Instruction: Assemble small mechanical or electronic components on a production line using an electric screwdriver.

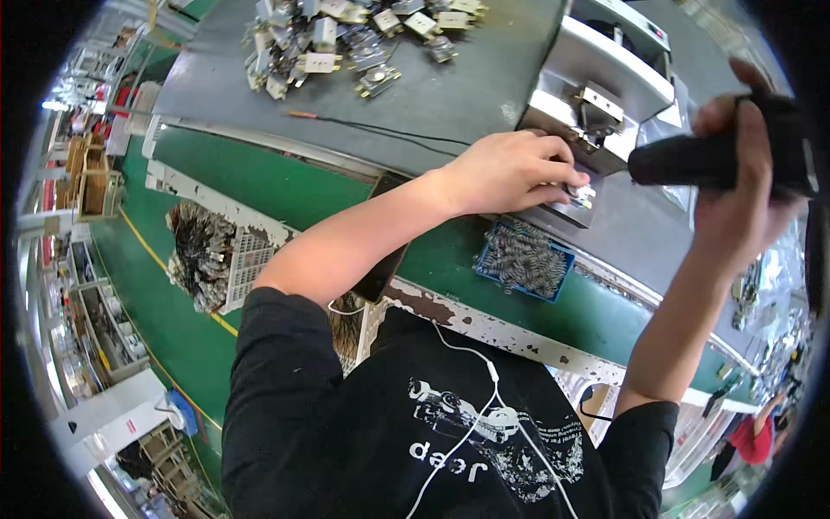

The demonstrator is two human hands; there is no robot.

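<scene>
My left hand [510, 173] reaches across to a small fixture block [566, 214] at the table's near edge. Its fingertips pinch a small shiny metal part [583, 194] on that block; the fingers partly hide it. Raised at the right, my right hand [745, 203] is wrapped round a black power screwdriver [692, 162], whose nose points left toward the block. The driver is slightly blurred and its bit cannot be made out. Just beyond my left hand stands a silver metal machine [566, 65], with a white-topped part [603, 102] seated in it.
A heap of white and metal parts [324, 35] covers the table's far left. A thin dark cable [380, 130] crosses the grey tabletop [480, 82]. Below the edge sits a blue tray [568, 259] of small metal pieces. A white crate [249, 264] stands left; someone in red [750, 439] is far right.
</scene>
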